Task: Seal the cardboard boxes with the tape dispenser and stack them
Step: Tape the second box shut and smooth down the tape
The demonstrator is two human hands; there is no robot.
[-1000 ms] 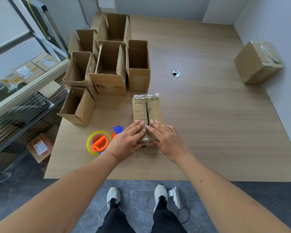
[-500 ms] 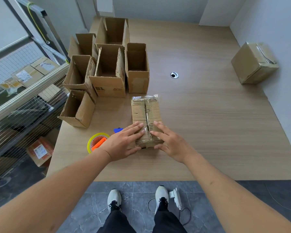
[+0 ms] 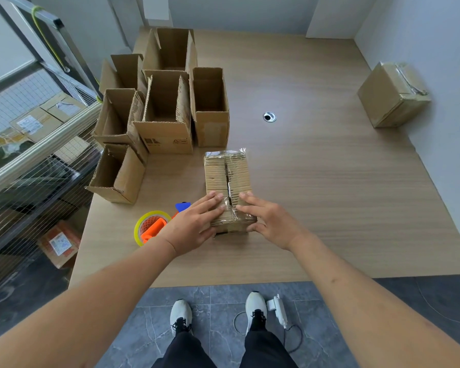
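Observation:
A small closed cardboard box (image 3: 227, 173) lies on the wooden table (image 3: 329, 195), clear tape along its top seam and crinkled at both ends. My left hand (image 3: 194, 224) presses flat on the near left of its top, fingers straight. On the near right of the top lies my right hand (image 3: 270, 221), fingers straight, thumb against the box's near side. The tape dispenser (image 3: 154, 227), orange with a yellow roll and a blue tip, lies on the table just left of my left hand. Several open empty boxes (image 3: 168, 112) stand at the back left.
A taped box (image 3: 392, 95) sits at the far right against the wall. A round cable hole (image 3: 269, 117) is in the table's middle. A wire shelf (image 3: 29, 155) with parcels stands left of the table. The near table edge is just behind my wrists.
Both hands have slid slightly apart on the box's near end, and the right thumb now reaches down the near side. The box has stayed where it was.

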